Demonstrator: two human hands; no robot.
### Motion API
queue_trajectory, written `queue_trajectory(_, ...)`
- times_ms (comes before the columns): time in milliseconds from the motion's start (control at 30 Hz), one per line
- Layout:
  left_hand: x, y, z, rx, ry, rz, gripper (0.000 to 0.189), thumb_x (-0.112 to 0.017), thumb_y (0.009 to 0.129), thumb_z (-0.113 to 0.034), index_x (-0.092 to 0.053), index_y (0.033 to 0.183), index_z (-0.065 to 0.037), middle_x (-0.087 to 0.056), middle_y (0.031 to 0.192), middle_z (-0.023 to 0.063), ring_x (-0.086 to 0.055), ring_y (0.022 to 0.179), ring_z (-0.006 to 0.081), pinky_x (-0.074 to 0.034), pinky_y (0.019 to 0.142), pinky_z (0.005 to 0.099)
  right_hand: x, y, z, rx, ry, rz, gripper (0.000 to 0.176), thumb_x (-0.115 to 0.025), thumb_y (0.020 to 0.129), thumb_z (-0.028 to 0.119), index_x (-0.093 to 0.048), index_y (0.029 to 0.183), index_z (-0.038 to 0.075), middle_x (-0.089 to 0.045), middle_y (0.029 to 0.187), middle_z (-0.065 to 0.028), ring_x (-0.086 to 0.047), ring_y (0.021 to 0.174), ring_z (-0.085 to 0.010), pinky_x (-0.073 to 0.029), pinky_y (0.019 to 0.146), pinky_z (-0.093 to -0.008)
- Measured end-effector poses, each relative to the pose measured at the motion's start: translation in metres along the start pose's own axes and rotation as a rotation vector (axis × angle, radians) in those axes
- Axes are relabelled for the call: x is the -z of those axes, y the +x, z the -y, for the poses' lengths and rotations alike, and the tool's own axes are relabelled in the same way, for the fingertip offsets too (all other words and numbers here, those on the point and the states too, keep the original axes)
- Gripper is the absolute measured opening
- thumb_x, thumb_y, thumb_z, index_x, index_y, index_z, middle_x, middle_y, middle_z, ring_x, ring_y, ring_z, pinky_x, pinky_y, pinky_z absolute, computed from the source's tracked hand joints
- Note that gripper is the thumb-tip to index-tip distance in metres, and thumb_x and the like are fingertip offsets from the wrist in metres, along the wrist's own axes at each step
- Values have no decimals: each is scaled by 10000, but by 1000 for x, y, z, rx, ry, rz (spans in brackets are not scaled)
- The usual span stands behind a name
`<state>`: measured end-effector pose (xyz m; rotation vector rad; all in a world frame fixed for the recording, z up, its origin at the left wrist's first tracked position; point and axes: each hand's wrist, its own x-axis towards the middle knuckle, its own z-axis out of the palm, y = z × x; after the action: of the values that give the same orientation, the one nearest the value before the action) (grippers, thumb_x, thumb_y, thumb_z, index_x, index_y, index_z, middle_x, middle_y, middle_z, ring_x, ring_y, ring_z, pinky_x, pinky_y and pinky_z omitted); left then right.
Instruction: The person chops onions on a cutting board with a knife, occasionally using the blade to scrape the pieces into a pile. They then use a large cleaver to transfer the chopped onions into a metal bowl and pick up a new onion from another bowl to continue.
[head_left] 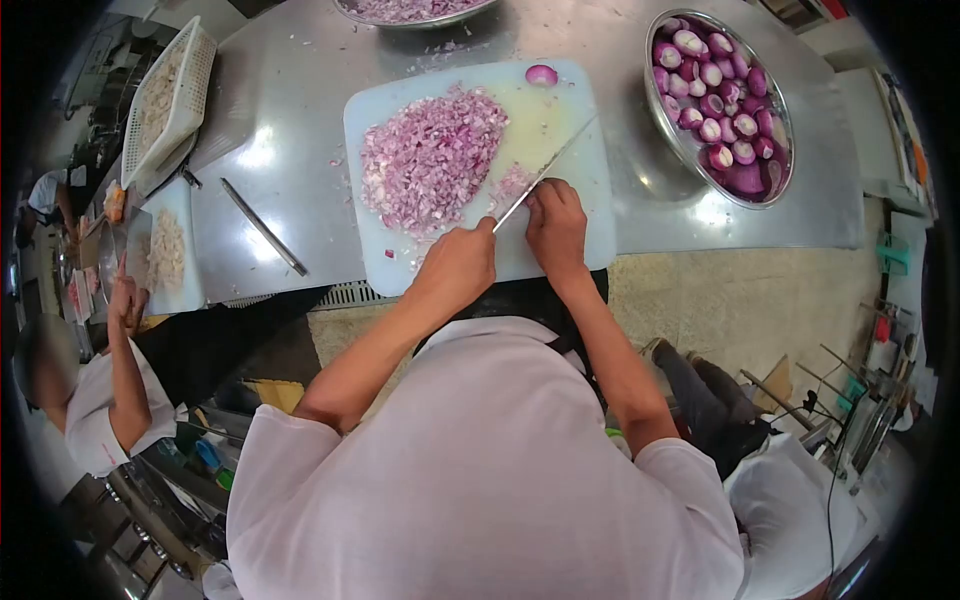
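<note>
My left hand (458, 262) is closed round the handle of a knife (550, 165), whose blade slants up and to the right over a pale cutting board (570, 245). Right beside the blade, my right hand (557, 225) has its fingers curled down to the board; what lies under them is hidden. A small patch of minced red onion (512, 185) touches the blade's left side. Farther left on the board spreads a large heap of chopped red onion (430, 160). One peeled red onion piece (541, 75) rests near the board's top edge.
At the right stands a steel bowl (664, 128) of peeled red onions. Another bowl (415, 20) of chopped onion is at the far edge. A metal rod (262, 227) and a white basket (195, 85) are to the left. A co-worker (120, 390) works there too.
</note>
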<state>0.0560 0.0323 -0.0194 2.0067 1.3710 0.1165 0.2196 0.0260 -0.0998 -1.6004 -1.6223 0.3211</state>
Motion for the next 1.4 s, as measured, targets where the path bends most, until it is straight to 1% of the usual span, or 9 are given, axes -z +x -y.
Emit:
queue_trajectory(100, -1, -2, 2, -25, 9, -21, 155, -538, 930, -78, -581, 1007, 50, -590, 670, 293, -610, 679, 477, -458, 625, 557, 3, 1, -1, 53, -6, -35, 137, -604, 761, -75, -586, 884, -19, -606, 939, -166, -582, 858, -375, -497, 737, -442)
queue_trajectory(733, 1, -15, -9, -2, -59, -2, 154, -535, 918, -68, -593, 986, 58, -590, 681, 304, -610, 678, 483, -459, 618, 558, 1, -8, -6, 17, 52, -46, 135, -621, 770, -76, -593, 893, -30, -608, 919, -182, -587, 866, -389, -498, 739, -449)
queue_trajectory(833, -8, 0, 0, -47, -27, -28, 150, -543, 915, -66, -593, 976, 62, -589, 677, 301, -612, 675, 477, -458, 611, 554, 0, -8, -5, 13, 60, -55, 128, -621, 768, -77, -600, 886, -30, -619, 929, -178, -595, 867, -386, -503, 742, -445)
queue_trajectory(867, -6, -1, 2, -32, -10, -4, 151, -506, 878, -22, -590, 934, 90, -603, 681, 313, -624, 690, 489, -485, 642, 561, 2, -7, -6, 27, 60, -68, 123, -622, 768, -76, -606, 881, -30, -627, 936, -176, -600, 866, -385, -506, 747, -442)
queue_trajectory(967, 16, -13, -10, 11, -38, -17, 137, -510, 864, -10, -586, 928, 84, -597, 680, 321, -616, 688, 495, -485, 641, 562, 6, -7, -4, 25, 32, -54, 110, -631, 763, -77, -626, 860, -25, -637, 939, -174, -610, 870, -379, -512, 757, -436)
queue_trajectory(1067, -4, -6, 16, 6, 21, -51, 137, -510, 874, -15, -584, 932, 85, -592, 679, 324, -614, 685, 493, -484, 645, 563, 6, -3, 2, 22, 21, -45, 111, -636, 754, -82, -638, 849, -23, -640, 944, -179, -618, 844, -384, -518, 744, -439)
queue_trajectory(1167, 14, -12, 1, 28, -52, -35, 139, -517, 883, -33, -585, 917, 83, -594, 684, 320, -617, 690, 488, -481, 648, 564, 5, 2, 0, -34, 57, -2, 115, -628, 753, -90, -639, 848, -25, -636, 927, -188, -623, 807, -395, -521, 709, -445)
queue_trajectory(1267, -12, -7, 8, 5, -72, -67, 135, -560, 912, -72, -593, 948, 54, -591, 674, 291, -599, 676, 483, -452, 613, 547, 6, 4, 1, -90, 76, 26, 111, -619, 762, -92, -635, 851, -28, -627, 894, -192, -623, 778, -407, -521, 686, -449)
queue_trajectory(1400, 3, -3, -3, 19, -84, -29, 145, -562, 915, -76, -600, 970, 53, -600, 704, 296, -605, 708, 481, -448, 636, 560, 12, 6, 0, -49, 81, 36, 102, -613, 767, -94, -632, 846, -34, -617, 863, -192, -625, 786, -409, -520, 687, -450)
